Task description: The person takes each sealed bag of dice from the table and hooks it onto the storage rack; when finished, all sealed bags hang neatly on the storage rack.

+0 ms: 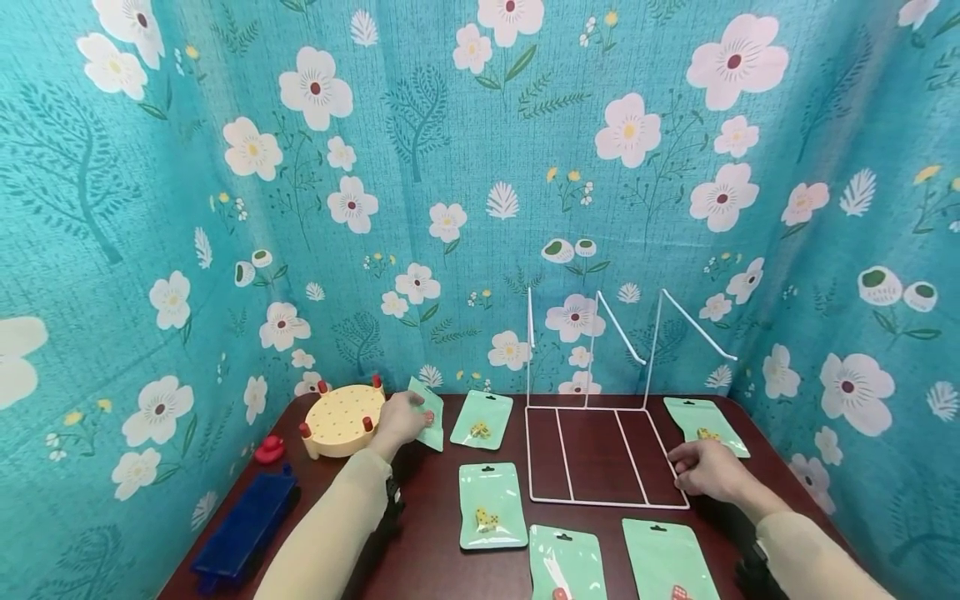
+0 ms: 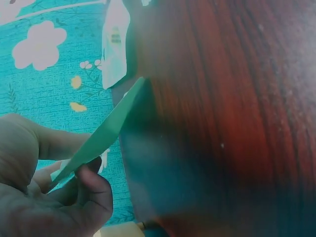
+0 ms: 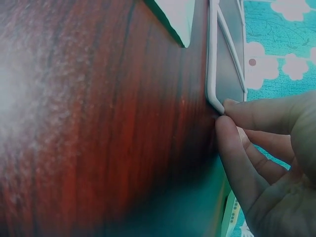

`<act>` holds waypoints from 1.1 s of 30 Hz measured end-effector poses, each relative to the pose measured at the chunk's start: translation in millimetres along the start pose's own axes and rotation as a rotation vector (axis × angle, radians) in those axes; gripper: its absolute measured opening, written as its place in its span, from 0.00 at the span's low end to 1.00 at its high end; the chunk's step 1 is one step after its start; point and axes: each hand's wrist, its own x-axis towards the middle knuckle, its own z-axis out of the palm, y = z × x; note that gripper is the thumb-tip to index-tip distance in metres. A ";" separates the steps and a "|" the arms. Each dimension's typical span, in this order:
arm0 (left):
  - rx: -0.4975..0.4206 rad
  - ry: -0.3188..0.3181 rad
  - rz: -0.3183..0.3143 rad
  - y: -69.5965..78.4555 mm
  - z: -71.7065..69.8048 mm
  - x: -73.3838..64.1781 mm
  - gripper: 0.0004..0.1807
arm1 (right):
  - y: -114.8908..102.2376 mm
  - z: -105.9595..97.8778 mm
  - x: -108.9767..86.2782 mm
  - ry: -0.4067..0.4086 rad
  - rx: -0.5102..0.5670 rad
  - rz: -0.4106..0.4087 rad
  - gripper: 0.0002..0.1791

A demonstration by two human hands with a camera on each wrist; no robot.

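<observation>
My left hand (image 1: 401, 419) pinches a flat light-green hang-hole pouch (image 1: 427, 433) between thumb and fingers. In the left wrist view this pouch (image 2: 106, 134) is tilted, its far edge close over the dark table. My right hand (image 1: 711, 472) grips the right side of the base of a white wire rack (image 1: 609, 503). Thumb and index fingertips meet at a rounded corner of the rack's wire (image 3: 213, 74) in the right wrist view. Three upright wire arms rise from the rack's back. Right behind the right hand lies a green pouch (image 1: 693, 414) with yellow pieces.
Between the left hand and the rack lie two green pouches (image 1: 492, 492) with yellow dice. Two more pouches (image 1: 566, 554) with red pieces lie at the front. At left are a cream disc with red pegs (image 1: 345, 421), a red duck (image 1: 270, 450) and a blue tray (image 1: 247, 525).
</observation>
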 end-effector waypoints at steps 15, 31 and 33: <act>-0.019 0.097 0.086 6.4 -16.0 -16.8 0.19 | 3.2 0.3 0.1 -0.002 0.014 -0.025 0.24; -0.115 0.204 0.257 19.6 -32.9 -51.3 0.20 | 1.7 -1.7 0.7 -0.017 0.023 -0.014 0.25; -0.153 0.207 0.284 25.8 -34.6 -58.3 0.20 | 1.6 -2.2 0.6 -0.017 0.017 -0.020 0.26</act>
